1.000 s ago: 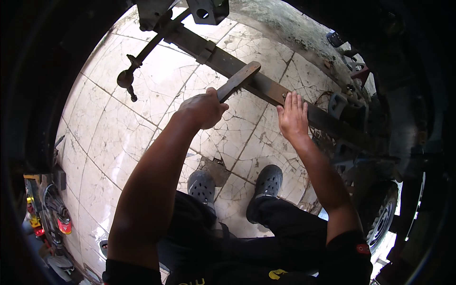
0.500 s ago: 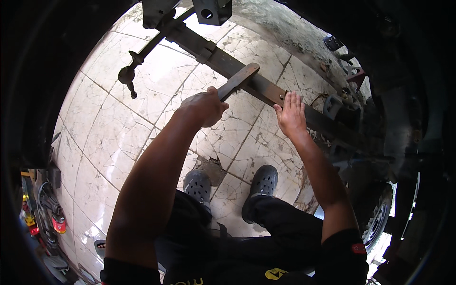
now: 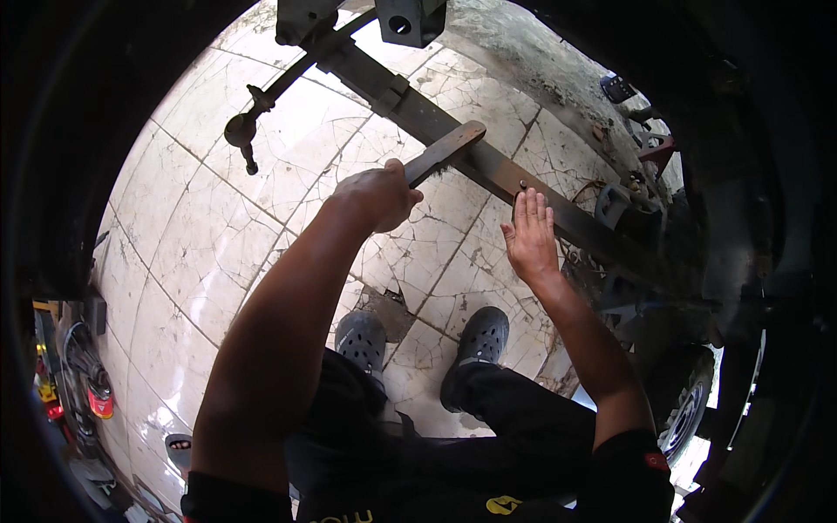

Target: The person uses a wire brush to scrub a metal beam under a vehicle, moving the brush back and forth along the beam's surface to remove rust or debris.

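My left hand [image 3: 377, 197] is closed around the handle of a long brush [image 3: 453, 146], whose dark bristles point down. The brush's far end lies over a dark, rust-tinged metal beam [image 3: 417, 115] that runs from the upper left to the right. To the right, my right hand [image 3: 530, 237] is open and flat, fingers stretched toward the beam. Its fingertips overlap the beam's near side, just below a small bolt [image 3: 523, 185]; whether they touch it I cannot tell.
A rod with a ball-shaped end [image 3: 240, 131] juts out at the upper left. A wheel [image 3: 687, 405] stands at the lower right. My grey clogs [image 3: 482, 336] rest on cracked tiles [image 3: 205, 253]. A red-labelled container [image 3: 101, 403] and tools lie far left, near another sandalled foot [image 3: 179, 449].
My right hand has drawn back slightly toward me along the beam's near edge, uncovering more of the bolt. My left hand keeps its grip on the brush. The view has shifted a little.
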### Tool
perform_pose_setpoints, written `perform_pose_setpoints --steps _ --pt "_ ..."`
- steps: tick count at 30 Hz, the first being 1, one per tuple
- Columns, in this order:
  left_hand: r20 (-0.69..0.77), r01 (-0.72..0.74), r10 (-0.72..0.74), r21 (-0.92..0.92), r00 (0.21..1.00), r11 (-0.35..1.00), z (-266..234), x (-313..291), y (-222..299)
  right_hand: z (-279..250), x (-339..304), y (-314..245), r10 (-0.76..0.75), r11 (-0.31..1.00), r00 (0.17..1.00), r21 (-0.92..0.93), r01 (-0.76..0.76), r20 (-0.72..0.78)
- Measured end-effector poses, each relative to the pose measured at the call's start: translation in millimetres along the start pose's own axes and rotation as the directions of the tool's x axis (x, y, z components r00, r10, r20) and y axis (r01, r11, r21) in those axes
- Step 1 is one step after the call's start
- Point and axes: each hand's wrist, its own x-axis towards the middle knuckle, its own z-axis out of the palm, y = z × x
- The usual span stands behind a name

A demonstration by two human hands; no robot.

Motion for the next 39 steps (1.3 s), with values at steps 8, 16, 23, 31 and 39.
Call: perform_pose_setpoints --steps 8,16,23,31,39 --pt "-0.002 -0.009 0.009 -0.008 1.0 1.0 3.5 1.8 2.9 -1.2 -4.9 2.4 -0.013 0.999 1.0 0.048 0.013 -0.002" --pt "0.004 -0.046 0.046 -0.022 0.999 0.999 5.0 3.0 1.6 -5.6 1.7 2.3 -0.033 0.997 0.998 0.075 0.037 -0.051" --pt "0.009 -0.021 0.021 -0.042 1.0 0.999 4.5 3.6 1.7 -38.0 16.6 -3.3 -0.265 0.942 0.933 0.144 0.305 -0.244" --pt "-0.02 -0.027 0.027 -0.008 0.999 1.0 7.1 7.6 -2.5 -10.6 20.8 -5.9 -0.31 0.927 0.938 0.166 0.335 -0.157" --pt "0.103 0.063 -0.062 -0.016 0.993 0.998 1.0 2.7 21.4 -0.2 31.5 0.7 -0.281 0.944 0.942 0.123 0.306 -0.182"
